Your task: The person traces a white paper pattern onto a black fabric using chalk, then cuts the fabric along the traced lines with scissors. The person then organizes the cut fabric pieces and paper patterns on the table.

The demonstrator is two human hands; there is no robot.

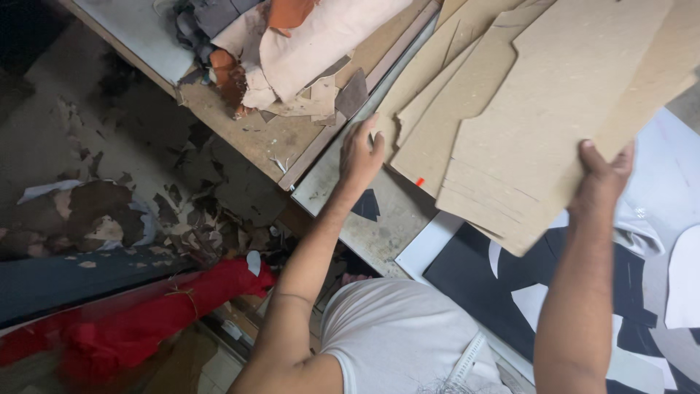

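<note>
A stack of large tan cardboard pattern sheets (pixel 554 109) fans across the upper right. My right hand (pixel 604 175) grips the lower edge of the top sheets, thumb on top, lifting them. My left hand (pixel 361 153) reaches to the left edge of the lower sheets, fingers curled on the cardboard edge over a grey metal surface (pixel 335 186). A small orange mark (pixel 420 181) shows on one sheet's corner.
Leather pieces in cream, orange and brown (pixel 292 51) pile on a wooden bench (pixel 248 131). Black sheet material with cut-out shapes (pixel 503 284) lies on a white board at lower right. Scraps litter the floor (pixel 146 204); a red cloth roll (pixel 168 306) lies lower left.
</note>
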